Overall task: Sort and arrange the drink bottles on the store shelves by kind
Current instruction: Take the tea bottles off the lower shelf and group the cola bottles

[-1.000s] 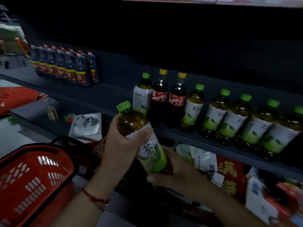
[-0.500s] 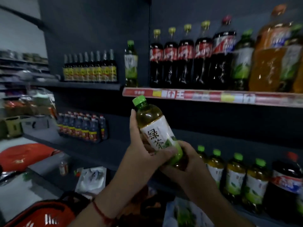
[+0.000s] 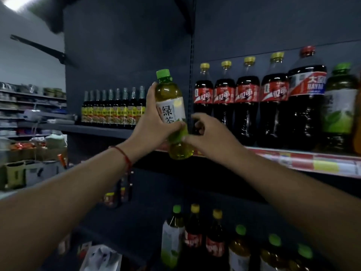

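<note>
A small green tea bottle (image 3: 171, 100) with a green cap and a white label is held upright in front of the upper shelf (image 3: 293, 163). My left hand (image 3: 150, 124) wraps around its middle from the left. My right hand (image 3: 211, 137) is at the bottle's lower right with its fingers spread and lifted; only the thumb touches the green part of the label. On the shelf just to the right stand several yellow-capped cola bottles (image 3: 224, 106), then a large red-capped cola (image 3: 306, 106) and a large green tea bottle (image 3: 340, 110).
A row of dark sauce bottles (image 3: 113, 110) fills the shelf section to the left. On the lower shelf stand a green tea bottle (image 3: 172, 237), two colas (image 3: 193, 237) and several more green teas (image 3: 240, 251). Cluttered store shelves (image 3: 29, 114) lie far left.
Both hands have raised the green tea bottle from the lower shelf level up to the upper shelf beside the colas. My right hand's fingers have loosened off the bottle. The view has tilted upward.
</note>
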The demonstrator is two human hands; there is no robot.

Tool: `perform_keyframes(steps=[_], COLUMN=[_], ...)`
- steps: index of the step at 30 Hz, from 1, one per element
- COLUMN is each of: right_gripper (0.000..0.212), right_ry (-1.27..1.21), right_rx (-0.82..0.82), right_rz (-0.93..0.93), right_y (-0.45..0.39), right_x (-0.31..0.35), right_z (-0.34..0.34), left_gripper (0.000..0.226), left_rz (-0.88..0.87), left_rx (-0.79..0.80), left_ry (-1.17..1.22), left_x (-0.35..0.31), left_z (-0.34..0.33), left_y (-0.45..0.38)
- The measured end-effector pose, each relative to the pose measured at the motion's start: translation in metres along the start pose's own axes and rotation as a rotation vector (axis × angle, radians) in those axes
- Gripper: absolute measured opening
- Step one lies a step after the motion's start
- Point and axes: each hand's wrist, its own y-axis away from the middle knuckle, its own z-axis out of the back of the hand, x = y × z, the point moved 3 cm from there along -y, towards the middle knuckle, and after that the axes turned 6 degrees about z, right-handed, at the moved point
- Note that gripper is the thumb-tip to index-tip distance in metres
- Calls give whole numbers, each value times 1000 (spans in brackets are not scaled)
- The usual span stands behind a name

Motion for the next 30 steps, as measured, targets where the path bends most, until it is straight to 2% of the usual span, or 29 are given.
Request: perform_keyframes(steps=[2, 5, 11, 16, 19, 21, 23, 24, 27, 30], right_gripper=[73, 70, 71, 91, 101, 86, 47, 38, 42, 64], right_ry=[87, 222, 333, 410, 466, 505, 520, 516, 483, 344], right_rx=[-9, -105, -186, -163, -146, -134, -136, -143, -189, -310], right_rz=[14, 9, -88, -205, -280, -280, -228, -202, -108, 12], right_y=[-37, -88, -160, -188, -192, -192, -191, -188, -166, -135], right_x=[1, 2, -2, -9, -11, -13, -14, -14, -6, 2], right_z=[18, 44, 69, 58, 52, 49, 51, 53, 63, 68], left_gripper=[119, 121, 122, 116, 108, 107, 107, 107, 102, 90], left_rz=[14, 9, -12, 4, -37, -67, -65, -59, -34, -36], left_rx=[-2, -12, 13, 44, -19, -58, -66, -69, -53, -72], left_ry=[-36, -40, -108, -249, -435, -516, -536, -532, -514, -453], left_x=[9, 23, 38, 43, 41, 39, 39, 39, 42, 38], left_z=[-1, -6, -29, -40, -42, -41, -40, -40, -42, -44], left_y=[-32, -67, -99, -113, -111, -109, -106, -104, -94, -74])
